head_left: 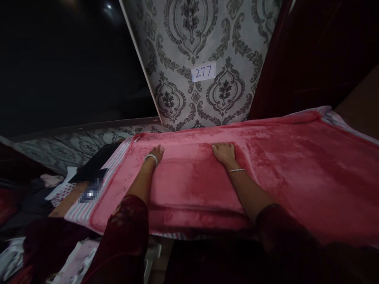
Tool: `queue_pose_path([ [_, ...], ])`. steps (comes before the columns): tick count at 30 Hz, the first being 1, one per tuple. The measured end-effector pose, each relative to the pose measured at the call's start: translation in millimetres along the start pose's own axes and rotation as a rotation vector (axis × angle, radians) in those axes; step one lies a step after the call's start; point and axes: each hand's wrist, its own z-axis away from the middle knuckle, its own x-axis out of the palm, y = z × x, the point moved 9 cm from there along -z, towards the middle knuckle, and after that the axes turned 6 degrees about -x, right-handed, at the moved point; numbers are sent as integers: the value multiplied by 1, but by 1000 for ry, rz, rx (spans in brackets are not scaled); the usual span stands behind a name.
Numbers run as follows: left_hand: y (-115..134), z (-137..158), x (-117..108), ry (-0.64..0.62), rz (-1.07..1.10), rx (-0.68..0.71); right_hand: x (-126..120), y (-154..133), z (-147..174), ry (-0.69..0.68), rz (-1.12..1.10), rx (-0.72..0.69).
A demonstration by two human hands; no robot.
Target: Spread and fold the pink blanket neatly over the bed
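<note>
Clock face centred on the raised rectangle of pink-red plush, twelve toward the patterned wall; the rectangle is set between the two forearms, on the broad plush blanket; whether it is a folded piece or something covered cannot be told. The left hand is laid at ten o'clock, on the rectangle's side edge, fingers aimed toward one; the right hand is placed near two, over the far corner, fingers aimed toward ten; both are held well apart, palms down, pressed flat on the plush and unclenched. The rectangle's long axis is seen to run from nine to three, its near long edge turned to six; the blanket's long axis is laid likewise, its three o'clock end slanted slightly toward the wall; a striped border is shown at its nine-to-eight end. A numbered card is fixed at twelve; a dark screen is noted at ten; piled cloth is seen toward eight.
</note>
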Motion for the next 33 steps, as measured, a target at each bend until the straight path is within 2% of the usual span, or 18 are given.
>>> queue_pose_path([
  [3, 2, 20, -15, -28, -49, -59, -5, -1, -1, -23, -28, 3],
  [5, 29, 40, -20, -50, -61, 3, -12, -3, -2, -32, -51, 20],
  [7, 70, 69, -17, -68, -58, 123, -22, -6, 1, -12, -62, 41],
  [9, 118, 106, -8, -71, -36, 295, -33, -15, 9, 30, -56, 13],
  [11, 158, 145, 10, -90, 9, 445, -38, -28, 26, 52, -42, -72],
  [13, 181, 172, 32, -129, 31, 488, -33, -37, 47, 32, -19, -142],
  [16, 191, 189, 59, -177, 23, 477, -19, -34, 74, 10, 18, -156],
  [19, 180, 186, 65, -188, 4, 457, -12, -29, 84, 44, 30, -160],
  [21, 157, 177, 60, -183, -22, 405, -11, -29, 83, 68, 31, -175],
  [25, 81, 159, 44, -146, -97, 206, -13, -30, 81, 86, 33, -178],
  [29, 1, 157, 32, -133, -115, -29, -14, -31, 81, 81, 21, -171],
  [31, -25, 161, 30, -163, -104, -117, -15, -31, 81, 77, 9, -166],
  [33, -39, 163, 25, -159, -109, -174, -15, -32, 81, 75, 1, -163],
])
